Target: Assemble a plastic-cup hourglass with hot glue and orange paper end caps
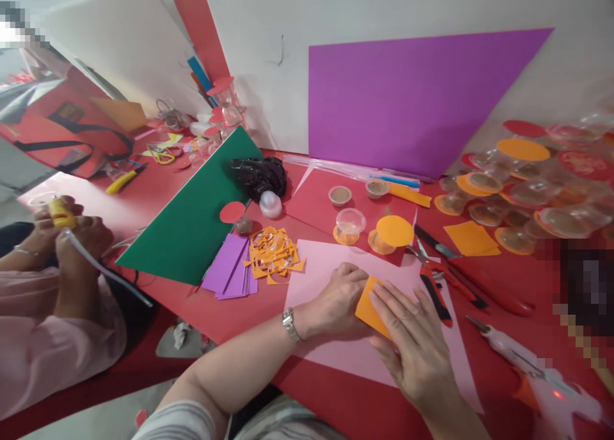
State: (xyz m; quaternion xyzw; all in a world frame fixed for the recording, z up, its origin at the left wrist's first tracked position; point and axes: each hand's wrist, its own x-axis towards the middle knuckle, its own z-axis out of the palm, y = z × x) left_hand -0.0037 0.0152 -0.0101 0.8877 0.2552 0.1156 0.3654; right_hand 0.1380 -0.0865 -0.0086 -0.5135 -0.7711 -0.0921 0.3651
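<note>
A small orange paper piece (368, 309) lies on a pink sheet (321, 261) on the red table. My left hand (338, 299), with a watch on its wrist, grips the orange piece's left edge, fingers curled. Flat on top of the orange piece rests my right hand (412, 341), its fingers stretched out and pressing down. Most of the orange piece is hidden under the two hands.
Red-handled scissors (434, 280) and a glue gun (513, 350) lie to the right. Orange scraps (274, 253), purple paper (229, 267), a green sheet (196, 216), small plastic cups (350, 221) and a big purple sheet (407, 101) lie beyond. Another person's hands (67, 235) hold a yellow tool at left.
</note>
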